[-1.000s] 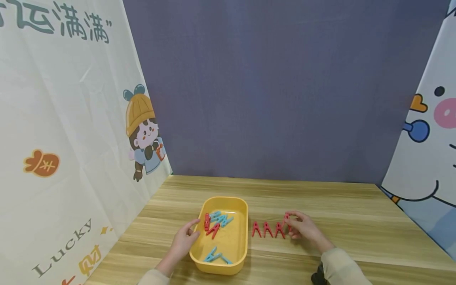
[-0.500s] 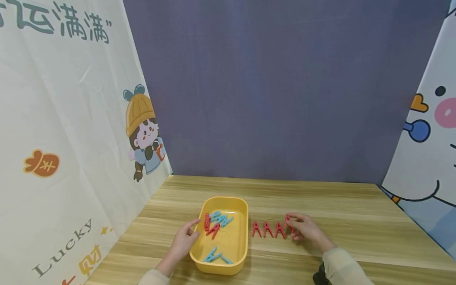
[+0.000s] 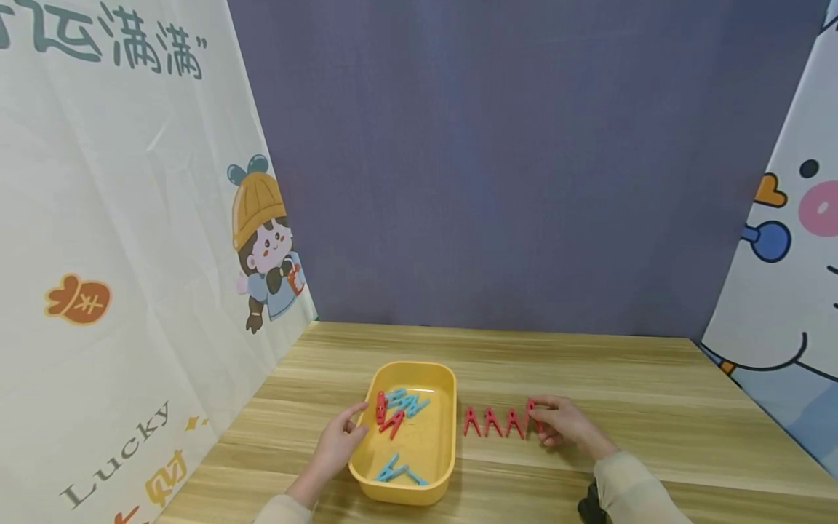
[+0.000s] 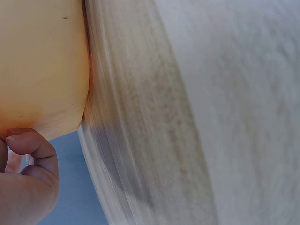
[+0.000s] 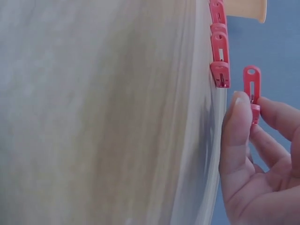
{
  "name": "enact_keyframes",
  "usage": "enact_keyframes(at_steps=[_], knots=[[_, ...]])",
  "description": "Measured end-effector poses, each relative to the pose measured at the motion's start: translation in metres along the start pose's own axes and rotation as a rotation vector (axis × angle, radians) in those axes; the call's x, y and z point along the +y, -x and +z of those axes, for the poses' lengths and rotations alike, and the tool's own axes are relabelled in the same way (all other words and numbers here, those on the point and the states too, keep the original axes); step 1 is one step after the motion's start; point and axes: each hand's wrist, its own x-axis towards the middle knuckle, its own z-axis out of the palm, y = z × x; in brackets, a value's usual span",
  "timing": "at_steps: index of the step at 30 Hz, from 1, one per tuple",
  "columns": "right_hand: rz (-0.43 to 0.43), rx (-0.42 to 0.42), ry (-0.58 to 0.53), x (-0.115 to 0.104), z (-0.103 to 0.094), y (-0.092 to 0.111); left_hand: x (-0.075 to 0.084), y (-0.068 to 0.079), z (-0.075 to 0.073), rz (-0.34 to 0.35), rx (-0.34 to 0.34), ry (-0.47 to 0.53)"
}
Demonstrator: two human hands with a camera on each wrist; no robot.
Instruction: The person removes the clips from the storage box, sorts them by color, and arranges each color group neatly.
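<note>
Between thumb and fingers, my right hand (image 3: 558,421) pinches a red clothespin (image 5: 251,86) by its side. The pin is upright at the right end of a row, its legs partly behind the fingers in the head view. Three more red clothespins (image 3: 492,422) stand in that row, legs spread downward. At the left long side of a yellow plastic basket (image 3: 419,495), my left hand (image 3: 337,442) holds the rim, with bent fingers against the outer wall in the left wrist view. Inside lie two red clothespins (image 3: 393,423) and several light blue clothespins (image 3: 390,469).
A wood-grain table (image 3: 589,364) carries everything. A dark curtain (image 3: 511,182) closes off the back. Printed cloths hang on both sides, the left cloth (image 3: 131,182) beside the table's left edge. A small black object (image 3: 591,506) shows under the right sleeve.
My right hand has come down slightly and a little right, lowering its red clothespin to the level of the row. The left hand and the basket have stayed put.
</note>
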Motion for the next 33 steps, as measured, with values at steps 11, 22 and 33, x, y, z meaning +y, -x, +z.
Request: enact_keyframes(at_steps=[11, 22, 33], knots=[[0.007, -0.030, -0.013, 0.0026, -0.0016, -0.0012, 0.0001, 0.0002, -0.0004, -0.004, -0.001, 0.001], [0.047, -0.010, 0.042, 0.0010, -0.0009, -0.0022, 0.0002, 0.0000, -0.0004, 0.001, -0.002, -0.001], [0.071, 0.005, 0.101, 0.0013, -0.0008, -0.0028, -0.0007, -0.0002, -0.0006, -0.001, -0.008, 0.008]])
